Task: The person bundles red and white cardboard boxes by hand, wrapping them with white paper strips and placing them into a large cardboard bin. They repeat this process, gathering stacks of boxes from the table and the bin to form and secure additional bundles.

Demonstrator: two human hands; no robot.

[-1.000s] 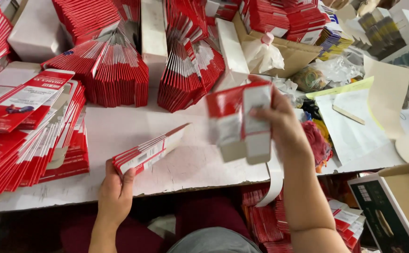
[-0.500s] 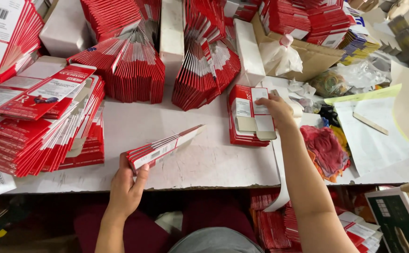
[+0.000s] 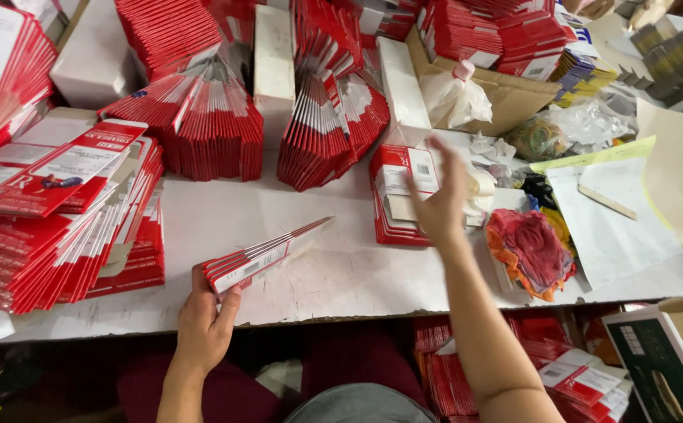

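Left hand: the left hand [image 3: 204,317] is clamped on the near end of a thin bundle of flat red cartons [image 3: 259,256], thumb over the top, fingers underneath
Bundle in the left hand: it slants up and away to the right of that hand, its far tip hovering low over the white table [image 3: 224,215]; whether the tip touches the table I cannot tell
Right hand: the right hand [image 3: 439,200] hangs open in the air, fingers spread apart and gripping nothing
Small stack: a short stack of red cartons [image 3: 398,192] lies flat on the table just left of and beneath the right hand's fingers; contact cannot be told
Beyond the hands: two fanned rows of red cartons [image 3: 200,121] and [image 3: 330,129] stand on edge further out, a white box [image 3: 273,66] between them
Left of the left hand: tall leaning piles of flat cartons [image 3: 52,227]
Right of the right hand: a crumpled red and orange cloth [image 3: 531,251], then a white paper sheet [image 3: 616,227]
Past the right hand: a brown cardboard box [image 3: 514,90] with a knotted clear bag [image 3: 455,98]
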